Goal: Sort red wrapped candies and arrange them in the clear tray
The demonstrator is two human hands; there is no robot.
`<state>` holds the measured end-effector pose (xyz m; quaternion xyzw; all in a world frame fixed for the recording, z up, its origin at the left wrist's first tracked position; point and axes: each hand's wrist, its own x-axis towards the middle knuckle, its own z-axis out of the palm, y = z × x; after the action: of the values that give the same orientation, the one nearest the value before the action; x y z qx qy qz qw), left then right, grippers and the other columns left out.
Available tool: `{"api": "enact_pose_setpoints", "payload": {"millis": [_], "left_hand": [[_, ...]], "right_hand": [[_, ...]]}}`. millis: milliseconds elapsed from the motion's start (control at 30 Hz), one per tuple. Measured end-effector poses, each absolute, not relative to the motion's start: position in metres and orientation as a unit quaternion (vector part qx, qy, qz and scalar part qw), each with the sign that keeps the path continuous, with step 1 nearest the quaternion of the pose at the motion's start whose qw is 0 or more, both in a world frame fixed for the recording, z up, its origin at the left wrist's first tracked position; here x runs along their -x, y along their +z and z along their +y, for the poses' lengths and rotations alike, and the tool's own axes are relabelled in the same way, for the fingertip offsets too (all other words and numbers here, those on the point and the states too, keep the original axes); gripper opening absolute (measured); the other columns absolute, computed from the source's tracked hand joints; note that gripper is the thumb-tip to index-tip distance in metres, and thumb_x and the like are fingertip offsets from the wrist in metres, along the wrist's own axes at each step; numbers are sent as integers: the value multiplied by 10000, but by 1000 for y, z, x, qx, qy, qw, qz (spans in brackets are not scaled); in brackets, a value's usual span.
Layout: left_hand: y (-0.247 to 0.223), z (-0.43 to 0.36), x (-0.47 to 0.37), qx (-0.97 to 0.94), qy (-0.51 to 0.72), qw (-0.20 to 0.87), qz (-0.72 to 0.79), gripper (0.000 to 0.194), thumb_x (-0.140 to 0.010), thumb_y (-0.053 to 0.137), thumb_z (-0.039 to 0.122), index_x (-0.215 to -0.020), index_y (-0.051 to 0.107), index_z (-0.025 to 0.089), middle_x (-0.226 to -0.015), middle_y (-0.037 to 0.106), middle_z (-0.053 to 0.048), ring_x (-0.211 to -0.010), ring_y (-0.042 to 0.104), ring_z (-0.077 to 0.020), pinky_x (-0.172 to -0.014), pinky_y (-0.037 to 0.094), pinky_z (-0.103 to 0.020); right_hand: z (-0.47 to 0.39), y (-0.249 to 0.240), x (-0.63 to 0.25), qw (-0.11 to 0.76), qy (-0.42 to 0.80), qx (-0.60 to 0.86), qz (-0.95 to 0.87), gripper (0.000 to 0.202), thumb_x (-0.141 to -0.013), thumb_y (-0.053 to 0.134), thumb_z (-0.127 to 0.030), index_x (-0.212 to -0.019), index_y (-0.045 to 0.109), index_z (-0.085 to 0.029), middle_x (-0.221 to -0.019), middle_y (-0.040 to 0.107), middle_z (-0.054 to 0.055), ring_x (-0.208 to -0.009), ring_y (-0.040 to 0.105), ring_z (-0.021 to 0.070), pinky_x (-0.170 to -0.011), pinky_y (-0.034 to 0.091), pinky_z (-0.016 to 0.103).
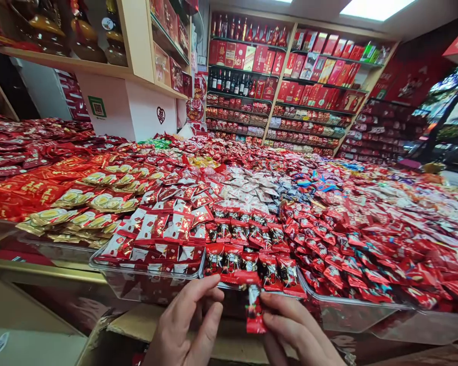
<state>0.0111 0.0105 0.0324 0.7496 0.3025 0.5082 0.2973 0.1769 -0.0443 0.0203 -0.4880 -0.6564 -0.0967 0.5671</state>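
Note:
My right hand [295, 325] pinches a small red-and-black wrapped candy [254, 311] by its side, held upright in front of the display. To its left, my left hand [189, 323] has thumb and forefinger apart, with nothing visible between them. Just beyond both hands is a clear plastic tray [302, 280] with rows of matching red-and-black candy packets [269, 272]. The packets nearest the front stand side by side, and one red wrapper edge there is blurred. Below my hands, an open cardboard box [133, 325] is partly hidden.
Red-and-white packets [168, 226] fill the tray on the left, beside gold-edged packets [114, 201]. Loose red candies [339, 249] are heaped on the right. Shelves [280, 76] of bottles and red boxes line the back; a cabinet [141, 56] overhangs the left side.

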Motion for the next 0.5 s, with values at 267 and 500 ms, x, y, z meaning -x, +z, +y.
{"api": "enact_pose_setpoints", "payload": {"millis": [267,500], "left_hand": [[55,41,-27,-925,253,-125,255,454,-890,453,248,-1312,457,83,-1354,526,-148,-1218,493,-350,-889,503,-523],[51,45,-37,-935,209,-111,263,456,-927,392,354,-1298,488,105,-1362,512,-137,-1212,502,-352,-889,511,-538]], "right_hand": [[-15,16,-199,485,-165,514,-688,224,-855,516,-92,-1029,604,-202,-1051,659,129,-976,619,224,-768,549,358],[-12,17,-211,388,-257,498,-731,174,-782,604,-144,-954,605,-168,-961,691,109,-879,626,235,-738,497,382]]}}
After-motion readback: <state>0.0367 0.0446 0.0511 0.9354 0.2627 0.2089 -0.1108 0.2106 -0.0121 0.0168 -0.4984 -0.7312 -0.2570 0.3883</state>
